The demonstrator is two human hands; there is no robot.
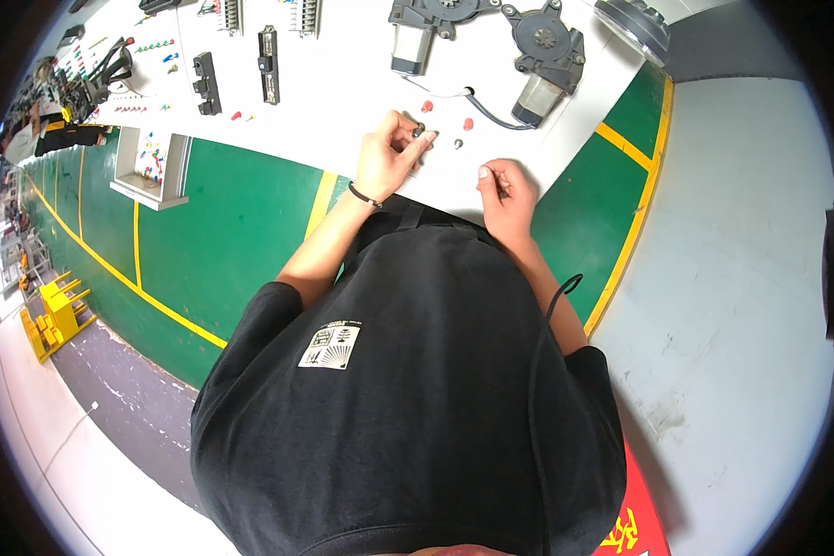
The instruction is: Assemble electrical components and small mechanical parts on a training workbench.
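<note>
Hands [383, 159] at white table [329, 83]; red pieces [427, 107] nearby

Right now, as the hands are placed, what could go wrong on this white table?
The small dark part in the left hand might slip from its grip. The two loose red pieces lie close to the hands and could be knocked away. A sleeve-less wrist or finger might also catch the dark cable.

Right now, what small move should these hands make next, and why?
Perhaps bring the right hand toward the small dark part to steady it: the left hand alone pinches it, and the right is curled nearby, though whether it holds anything is unclear.
</note>
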